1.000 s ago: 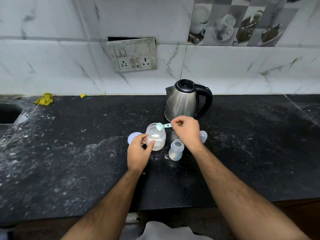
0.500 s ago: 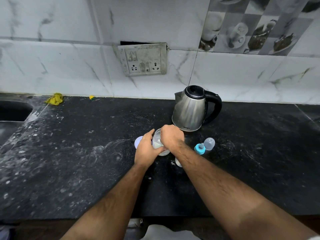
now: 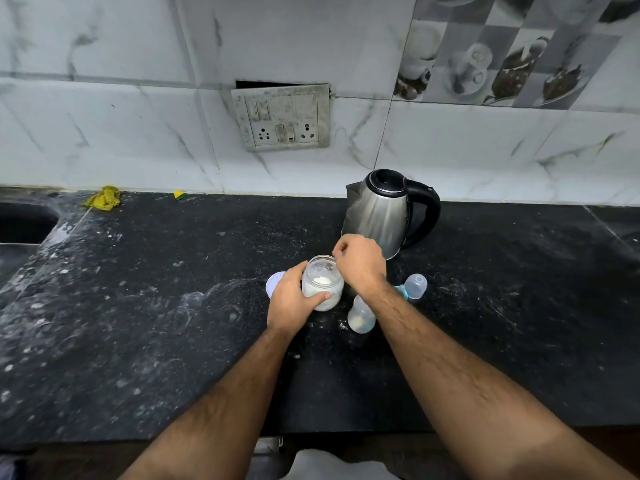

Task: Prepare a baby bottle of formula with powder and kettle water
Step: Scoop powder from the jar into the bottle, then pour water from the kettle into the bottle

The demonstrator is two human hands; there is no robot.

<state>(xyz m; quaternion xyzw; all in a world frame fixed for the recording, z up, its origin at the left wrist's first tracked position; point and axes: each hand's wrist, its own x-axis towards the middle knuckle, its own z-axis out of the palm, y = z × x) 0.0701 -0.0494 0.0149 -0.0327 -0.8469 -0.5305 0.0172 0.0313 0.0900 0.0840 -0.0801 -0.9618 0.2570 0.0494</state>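
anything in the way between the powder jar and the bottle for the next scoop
Only the right hand and its forearm, crossing above the bottle. The powder jar, held by the left hand, stands right beside it, lid off.

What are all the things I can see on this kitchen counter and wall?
Powder jar: one, clear with white powder, counter centre, open.
Jar lid: one, white, left of the jar.
Baby bottle: one, translucent, right of the jar, partly behind the forearm.
Bottle cap: one, clear with teal ring, right of the bottle.
Kettle: one, steel with black handle, behind the jar.
Cloth: one, yellow, back left by the sink.
Socket panel: one, grimy white, wall.
Counter: one, black.
Left hand: holds the jar.
Right hand: fingers curled above the jar mouth.
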